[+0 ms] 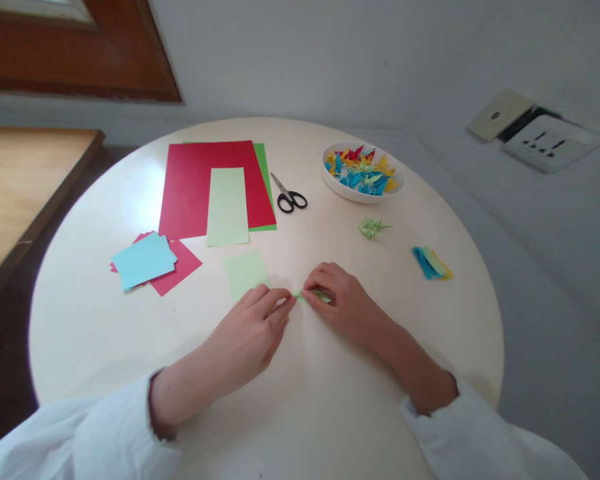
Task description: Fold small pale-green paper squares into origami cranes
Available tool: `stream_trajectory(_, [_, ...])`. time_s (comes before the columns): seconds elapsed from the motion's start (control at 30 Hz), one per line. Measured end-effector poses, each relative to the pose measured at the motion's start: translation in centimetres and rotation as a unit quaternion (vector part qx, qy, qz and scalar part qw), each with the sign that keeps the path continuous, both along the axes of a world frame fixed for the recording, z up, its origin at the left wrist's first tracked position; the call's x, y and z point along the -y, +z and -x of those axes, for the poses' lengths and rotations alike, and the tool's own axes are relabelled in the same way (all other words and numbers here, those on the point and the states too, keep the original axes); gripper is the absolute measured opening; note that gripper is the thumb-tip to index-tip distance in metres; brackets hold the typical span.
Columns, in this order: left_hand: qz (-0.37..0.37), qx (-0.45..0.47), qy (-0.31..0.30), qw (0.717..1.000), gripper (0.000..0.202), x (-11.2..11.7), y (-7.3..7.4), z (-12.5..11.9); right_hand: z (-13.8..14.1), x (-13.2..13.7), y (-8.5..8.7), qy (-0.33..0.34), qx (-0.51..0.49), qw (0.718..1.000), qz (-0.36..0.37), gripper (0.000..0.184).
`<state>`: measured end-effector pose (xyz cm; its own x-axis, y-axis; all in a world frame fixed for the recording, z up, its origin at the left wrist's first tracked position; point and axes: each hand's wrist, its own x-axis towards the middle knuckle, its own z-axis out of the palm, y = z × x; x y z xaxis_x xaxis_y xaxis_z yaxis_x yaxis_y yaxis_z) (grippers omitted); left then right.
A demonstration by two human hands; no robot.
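Note:
Between my two hands is a small piece of folded light green paper (321, 295), low over the white table. My left hand (255, 320) pinches its left end between thumb and forefinger. My right hand (343, 300) grips it from the other side, fingers curled, with part of the strip showing under the palm. Most of the fold is hidden by my fingertips. Just beyond my left hand lies a flat light green square of paper (246, 272), partly covered by that hand.
Red sheets (190, 187), a light green strip (228, 207), and blue-topped paper squares (145, 260) lie left. Scissors (291, 200) rest mid-table. A white bowl (347, 193) holds folded paper cranes. Green folded pieces (373, 228) and small folded papers (430, 263) lie right.

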<state>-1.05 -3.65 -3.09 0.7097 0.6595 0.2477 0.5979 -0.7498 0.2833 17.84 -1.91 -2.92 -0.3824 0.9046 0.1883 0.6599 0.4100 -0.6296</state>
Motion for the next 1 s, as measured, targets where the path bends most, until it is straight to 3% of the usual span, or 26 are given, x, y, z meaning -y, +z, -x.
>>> stream_trajectory(0.8, [-0.001, -0.066, 0.011, 0.998, 0.037, 0.42, -0.46, -0.1, 0.55, -0.11, -0.21, -0.034, 0.028, 0.999, -0.004, 0.014])
stream_trajectory(1.0, [0.005, -0.004, 0.042, 0.999, 0.027, 0.45, 0.34, -0.04, 0.6, -0.02, -0.01, -0.039, 0.019, 0.999, 0.004, 0.015])
